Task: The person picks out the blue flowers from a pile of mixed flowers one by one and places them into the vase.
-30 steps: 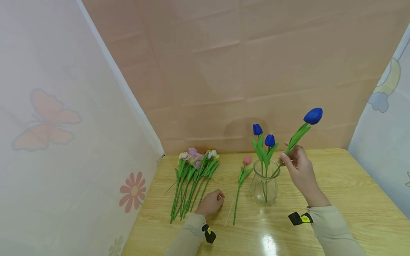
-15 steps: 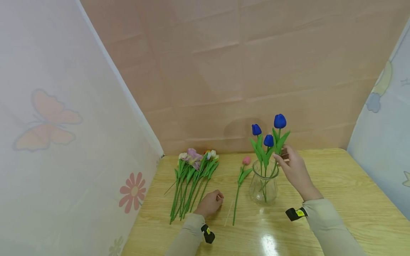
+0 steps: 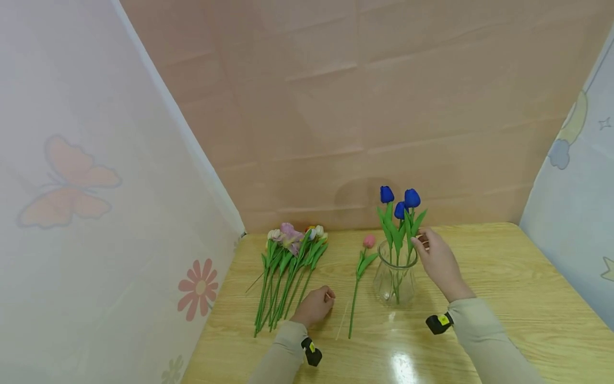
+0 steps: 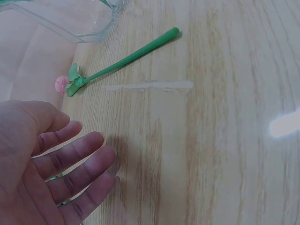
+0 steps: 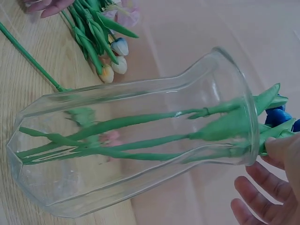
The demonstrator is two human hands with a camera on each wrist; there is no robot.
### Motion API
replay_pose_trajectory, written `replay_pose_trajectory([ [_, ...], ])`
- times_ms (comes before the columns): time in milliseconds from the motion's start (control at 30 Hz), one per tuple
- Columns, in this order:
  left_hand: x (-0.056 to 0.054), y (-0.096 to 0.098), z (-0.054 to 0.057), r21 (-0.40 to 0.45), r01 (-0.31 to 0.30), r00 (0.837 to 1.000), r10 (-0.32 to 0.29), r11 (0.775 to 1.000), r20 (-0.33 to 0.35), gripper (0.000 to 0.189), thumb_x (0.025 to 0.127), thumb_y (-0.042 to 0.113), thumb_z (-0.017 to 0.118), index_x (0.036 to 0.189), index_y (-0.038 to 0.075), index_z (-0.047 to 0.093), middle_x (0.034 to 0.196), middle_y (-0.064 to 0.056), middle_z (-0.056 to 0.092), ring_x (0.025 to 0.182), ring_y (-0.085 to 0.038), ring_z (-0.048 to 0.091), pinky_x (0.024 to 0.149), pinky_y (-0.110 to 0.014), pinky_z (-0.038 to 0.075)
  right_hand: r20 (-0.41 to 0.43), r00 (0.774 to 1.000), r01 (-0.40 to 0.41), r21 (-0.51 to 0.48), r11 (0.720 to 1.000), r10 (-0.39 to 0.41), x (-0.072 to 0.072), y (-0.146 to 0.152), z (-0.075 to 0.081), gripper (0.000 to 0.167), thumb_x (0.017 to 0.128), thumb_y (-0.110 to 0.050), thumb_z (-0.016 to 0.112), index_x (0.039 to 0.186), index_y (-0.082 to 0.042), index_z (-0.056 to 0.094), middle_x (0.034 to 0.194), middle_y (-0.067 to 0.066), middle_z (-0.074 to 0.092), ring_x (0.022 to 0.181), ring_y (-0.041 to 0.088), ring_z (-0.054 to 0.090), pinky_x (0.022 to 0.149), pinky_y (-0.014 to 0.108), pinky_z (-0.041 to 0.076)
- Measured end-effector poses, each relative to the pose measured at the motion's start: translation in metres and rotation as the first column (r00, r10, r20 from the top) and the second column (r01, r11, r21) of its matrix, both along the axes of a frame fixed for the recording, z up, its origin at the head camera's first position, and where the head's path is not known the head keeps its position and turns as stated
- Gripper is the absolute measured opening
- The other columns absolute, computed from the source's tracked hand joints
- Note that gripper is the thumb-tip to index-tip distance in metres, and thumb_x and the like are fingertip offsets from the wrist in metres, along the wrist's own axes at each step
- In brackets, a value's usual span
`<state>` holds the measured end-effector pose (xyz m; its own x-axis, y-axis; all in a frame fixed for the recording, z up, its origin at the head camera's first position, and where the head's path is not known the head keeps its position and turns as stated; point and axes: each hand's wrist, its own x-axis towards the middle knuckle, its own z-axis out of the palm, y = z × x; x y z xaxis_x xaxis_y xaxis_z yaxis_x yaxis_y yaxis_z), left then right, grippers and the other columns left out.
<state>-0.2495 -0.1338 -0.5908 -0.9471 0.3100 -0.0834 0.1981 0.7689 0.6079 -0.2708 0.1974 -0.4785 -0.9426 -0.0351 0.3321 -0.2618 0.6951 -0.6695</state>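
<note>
A clear glass vase (image 3: 394, 285) holds three blue tulips, their green stems (image 5: 140, 136) reaching down to its base. At the vase's right rim my right hand (image 3: 437, 261) pinches the rightmost blue tulip (image 3: 412, 198) by its leaves, thumb in front; the remaining fingers (image 5: 262, 187) are loosely bent beside the glass. My left hand (image 3: 314, 306) rests on the table with relaxed, slightly curled fingers and nothing in them. Between that hand and the vase lies a pink tulip (image 3: 369, 241), its bloom pointing to the back.
To the left, a bunch of artificial flowers (image 3: 288, 266) with white, lilac and orange blooms lies on the wooden table (image 3: 503, 282). A pale strip mark (image 4: 150, 86) runs along the tabletop beside the pink tulip. Fabric-covered walls (image 3: 307, 133) enclose the back and sides.
The third blue tulip, tilted right and high before, has come upright and sunk into the vase. My right hand has moved left and slightly down with it. The left hand stays put.
</note>
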Motion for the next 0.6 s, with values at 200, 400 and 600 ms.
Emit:
replay_pose_trajectory([
  [200,0.001,0.001,0.002,-0.003,-0.004,1.000,0.004,1.000,0.011,0.014,0.101,0.022,0.052,0.107,0.012,0.060,0.082,0.006,0.059,0.066,-0.007,0.052,0.060,-0.028,0.044,0.010,1.000,-0.014,-0.051,0.999,0.014,0.002,0.004,-0.003,0.049,0.104,-0.037,0.040,0.131,0.003,0.047,0.117,0.024,0.057,0.105,0.041,0.056,0.086,0.055,0.047],
  [400,0.002,0.000,0.003,-0.001,-0.009,1.000,0.009,1.000,0.009,0.015,0.101,0.023,0.052,0.107,0.012,0.060,0.081,0.006,0.059,0.065,-0.008,0.051,0.059,-0.028,0.043,-0.037,0.999,-0.012,-0.129,0.992,0.007,0.010,0.010,-0.013,0.054,0.105,-0.037,0.036,0.141,0.002,0.039,0.124,0.027,0.053,0.110,0.044,0.053,0.089,0.056,0.044],
  [600,0.002,0.001,0.003,-0.004,-0.008,1.000,0.008,1.000,0.008,0.013,0.101,0.022,0.052,0.105,0.015,0.061,0.081,0.007,0.059,0.065,-0.007,0.051,0.059,-0.027,0.043,-0.080,0.991,-0.121,-0.209,0.971,0.106,0.024,0.017,-0.044,0.056,0.106,-0.025,0.039,0.154,-0.009,0.017,0.142,0.024,0.041,0.125,0.044,0.043,0.092,0.026,0.038],
])
